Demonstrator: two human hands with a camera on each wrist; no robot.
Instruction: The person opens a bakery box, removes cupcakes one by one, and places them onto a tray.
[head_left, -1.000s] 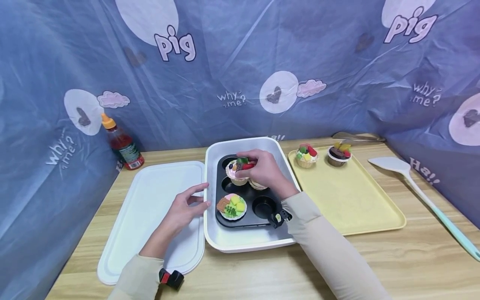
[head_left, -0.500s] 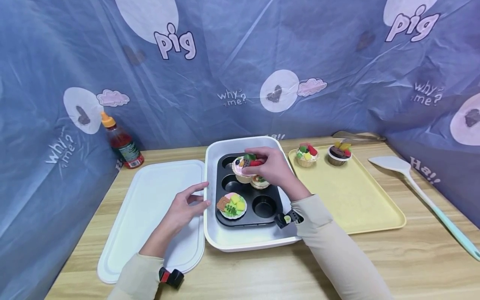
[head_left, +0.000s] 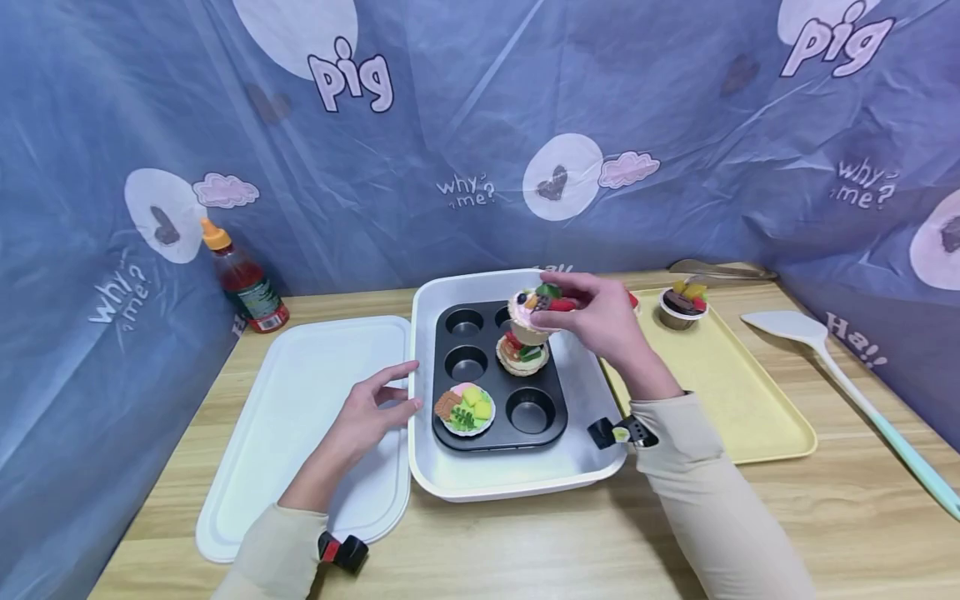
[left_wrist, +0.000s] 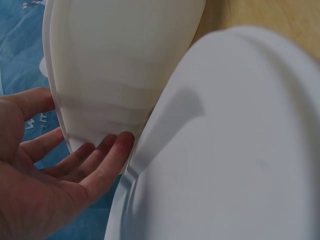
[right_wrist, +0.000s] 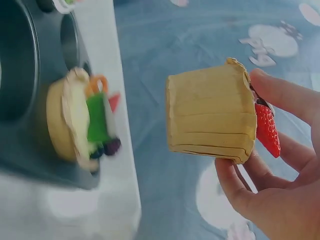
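My right hand (head_left: 600,321) pinches a toy cupcake (head_left: 525,325) by its top, over the back right of a black muffin tin (head_left: 495,392). In the right wrist view its pleated tan cup (right_wrist: 210,112) hangs in the fingers, apart from the tin. The tin lies inside a white tub (head_left: 517,479). One fruit-topped cupcake (head_left: 522,357) sits in the tin's middle right well, and another cupcake (head_left: 465,410), with yellow and green topping, fills the front left well. My left hand (head_left: 375,412) touches the tub's left wall with extended fingers.
A yellow tray (head_left: 705,408) at right bears a chocolate cupcake (head_left: 681,308) and one mostly hidden by my right hand. A white board (head_left: 315,417) lies left of the tub. A sauce bottle (head_left: 251,287) and a white spatula (head_left: 795,329) flank them; a utensil (head_left: 723,269) lies behind.
My right hand has lifted the cupcake from the tin's back left area and carried it right and slightly back, uncovering the middle right cupcake. The left hand stays put.
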